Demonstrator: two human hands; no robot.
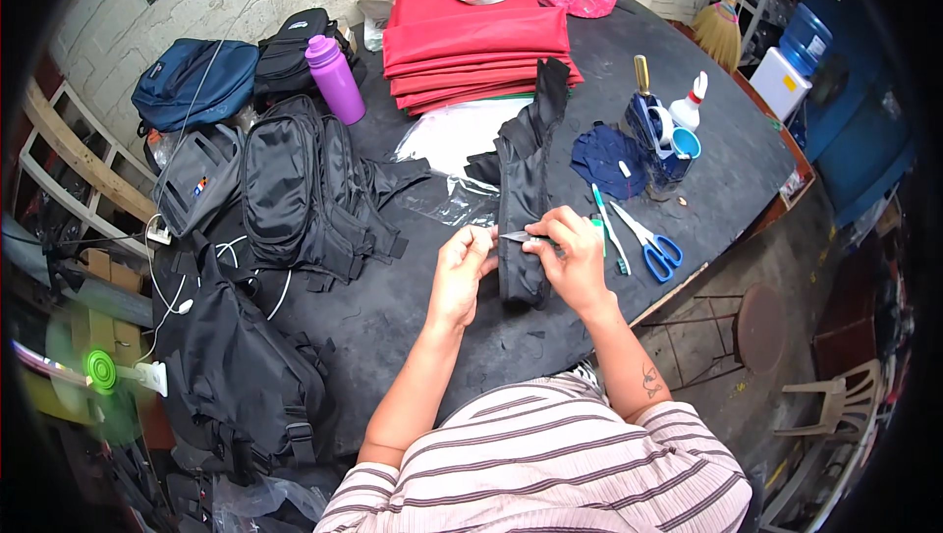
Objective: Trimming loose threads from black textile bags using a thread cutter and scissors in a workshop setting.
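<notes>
A long black fabric bag (521, 174) stands on the table in front of me, its strap end leaning up toward the red stack. My left hand (462, 273) is closed, fingertips pinching the near left edge of the bag. From the other side my right hand (572, 256) comes over it, closed around a small pointed metal blade (515, 236) whose tip lies across the fabric toward my left fingertips. Most of that tool is hidden in the fingers. Just right of my right hand lie a green and white toothbrush (610, 230) and blue-handled scissors (649, 243).
Black backpacks (285, 179) crowd the table's left side beside a purple bottle (335, 79). Folded red fabric (476, 47) is stacked at the back. A spray bottle (687, 106), tool holder (656, 140) and navy cloth (609, 162) stand right. Bottom left, a fan (100, 370) spins.
</notes>
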